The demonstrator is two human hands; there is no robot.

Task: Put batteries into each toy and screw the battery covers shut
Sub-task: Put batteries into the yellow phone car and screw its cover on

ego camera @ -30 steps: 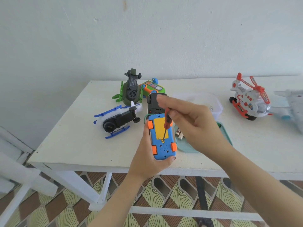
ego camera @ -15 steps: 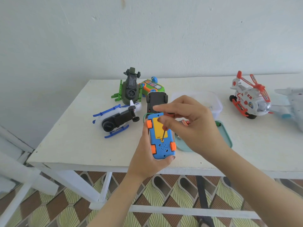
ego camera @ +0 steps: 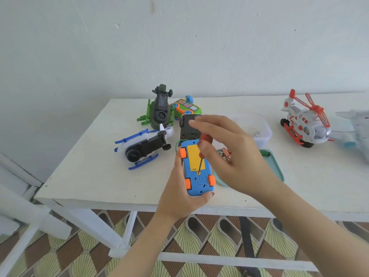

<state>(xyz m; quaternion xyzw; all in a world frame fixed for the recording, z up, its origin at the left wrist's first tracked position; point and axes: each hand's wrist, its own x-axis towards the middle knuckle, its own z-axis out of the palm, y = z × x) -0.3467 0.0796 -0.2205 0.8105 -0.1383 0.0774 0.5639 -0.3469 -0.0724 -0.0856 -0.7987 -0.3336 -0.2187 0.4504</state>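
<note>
The right hand's fingertips [ego camera: 202,122] pinch the red handle of a small screwdriver [ego camera: 206,137], whose thin shaft slants down to touch the lower edge of the yellow battery cover [ego camera: 194,156]. That cover sits in the belly of a blue toy car [ego camera: 196,182] with orange wheels, turned underside up and gripped in the curled fingers of the left hand [ego camera: 179,198] over the near edge of the white table [ego camera: 95,170]. Behind the right hand [ego camera: 231,154], loose batteries [ego camera: 225,153] lie on a teal tray [ego camera: 278,171], with an upturned black toy car [ego camera: 187,129], two overturned helicopters [ego camera: 159,111] and a red-and-white helicopter [ego camera: 305,122] farther back.
</note>
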